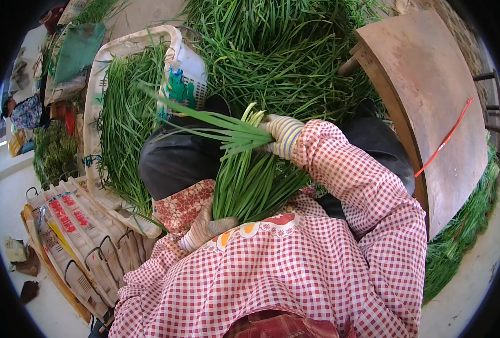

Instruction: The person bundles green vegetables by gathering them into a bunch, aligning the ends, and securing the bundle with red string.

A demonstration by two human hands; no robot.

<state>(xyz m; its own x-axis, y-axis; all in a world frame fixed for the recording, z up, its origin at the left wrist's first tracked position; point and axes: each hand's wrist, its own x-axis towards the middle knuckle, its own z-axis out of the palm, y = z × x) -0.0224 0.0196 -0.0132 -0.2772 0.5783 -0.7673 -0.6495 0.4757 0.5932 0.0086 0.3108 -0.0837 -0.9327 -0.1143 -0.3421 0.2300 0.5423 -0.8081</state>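
Observation:
Both my hands wear striped knit gloves and hold a bunch of garlic chives [248, 186] over my lap. My right hand [284, 134] is closed around the upper part, near the pale cut stem ends. Some leaves in that grip stick out sideways to the left, over my knee. Lower down, against my checked smock [275, 270], my left hand [207, 228] holds the leafy end with its thumb across the front. The fingers of both hands are partly hidden behind the leaves.
A white plastic basket [174, 55] full of chives stands to the left, with stacked crates [76, 232] nearer me. Loose chives [284, 63] are heaped ahead. On the right, a red tie [444, 139] lies on a wooden bench [427, 76]; more chives [457, 249] lie beyond it.

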